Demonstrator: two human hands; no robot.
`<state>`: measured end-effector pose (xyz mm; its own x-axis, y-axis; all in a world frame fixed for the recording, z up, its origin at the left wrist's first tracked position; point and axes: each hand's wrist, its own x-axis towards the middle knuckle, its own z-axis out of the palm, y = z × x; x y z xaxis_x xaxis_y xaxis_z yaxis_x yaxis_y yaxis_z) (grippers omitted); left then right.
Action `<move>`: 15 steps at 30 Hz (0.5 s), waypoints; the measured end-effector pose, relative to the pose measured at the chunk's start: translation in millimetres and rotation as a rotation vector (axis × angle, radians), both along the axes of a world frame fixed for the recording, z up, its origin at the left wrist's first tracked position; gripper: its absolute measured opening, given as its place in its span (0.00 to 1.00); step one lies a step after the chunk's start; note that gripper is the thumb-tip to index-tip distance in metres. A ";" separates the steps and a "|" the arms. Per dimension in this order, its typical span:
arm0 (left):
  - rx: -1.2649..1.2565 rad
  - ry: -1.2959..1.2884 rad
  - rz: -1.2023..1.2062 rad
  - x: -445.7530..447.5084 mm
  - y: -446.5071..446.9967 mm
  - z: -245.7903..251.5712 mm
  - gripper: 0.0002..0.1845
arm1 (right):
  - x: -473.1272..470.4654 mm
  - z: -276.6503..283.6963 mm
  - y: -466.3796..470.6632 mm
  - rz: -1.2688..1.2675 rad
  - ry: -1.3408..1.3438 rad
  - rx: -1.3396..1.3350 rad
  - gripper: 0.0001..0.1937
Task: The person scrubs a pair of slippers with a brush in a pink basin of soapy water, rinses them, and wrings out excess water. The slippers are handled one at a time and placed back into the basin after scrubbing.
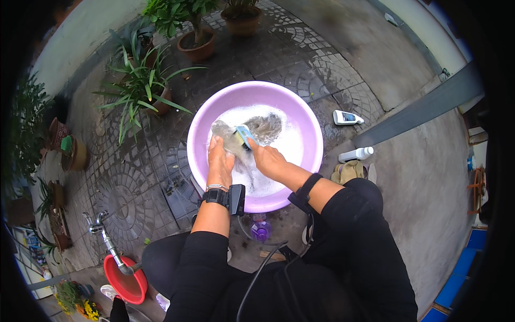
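A wide lilac plastic basin (195, 161) stands before me on the wet paving, holding white suds and murky grey water. My left hand (220, 161) grips a wet grey-beige item (225, 133) over the suds; its exact kind is blurred. My right hand (269, 159) holds a blue-backed scrub brush (244, 133), its pale bristles against that item. Darker, dirty water (263, 126) swirls just beyond the brush. A strap with a black box sits on my left wrist, and another black strap on my right forearm.
White bottles (347, 118) (356, 154) lie right of the basin, beside a beige shoe-like item (349, 173). A purple bottle (261, 230) is close below it. Potted plants (197, 44) stand ahead and left. A metal tap (98, 225) rises above a red basin (141, 277), near another person's shoe (108, 292).
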<state>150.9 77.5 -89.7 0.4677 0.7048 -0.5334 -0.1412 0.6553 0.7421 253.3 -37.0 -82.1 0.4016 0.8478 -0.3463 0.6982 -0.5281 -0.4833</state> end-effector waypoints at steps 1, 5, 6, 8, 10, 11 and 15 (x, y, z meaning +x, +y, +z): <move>0.002 -0.083 0.009 1.1 2.5 1.6 0.23 | 9.0 -1.6 2.8 -0.107 -0.061 0.147 0.27; 0.070 -0.301 0.171 11.7 15.9 -0.9 0.21 | 27.9 13.7 11.1 -0.353 0.352 0.342 0.28; 0.120 -0.374 0.163 15.6 15.2 -2.3 0.22 | 27.1 23.7 13.0 -0.398 0.520 0.448 0.29; 0.281 -0.379 0.043 22.4 4.8 -3.3 0.23 | 25.0 48.3 18.0 -0.477 0.652 0.466 0.31; 0.474 -0.326 -0.059 29.4 -18.6 -0.9 0.24 | 28.9 68.2 19.3 -0.465 0.759 0.543 0.30; 0.461 -0.240 -0.112 32.2 -30.4 1.8 0.24 | 30.1 74.4 21.2 -0.512 0.652 0.483 0.28; 0.602 -0.176 -0.195 29.6 -52.0 17.9 0.26 | 39.7 80.3 18.9 -0.499 0.445 0.516 0.30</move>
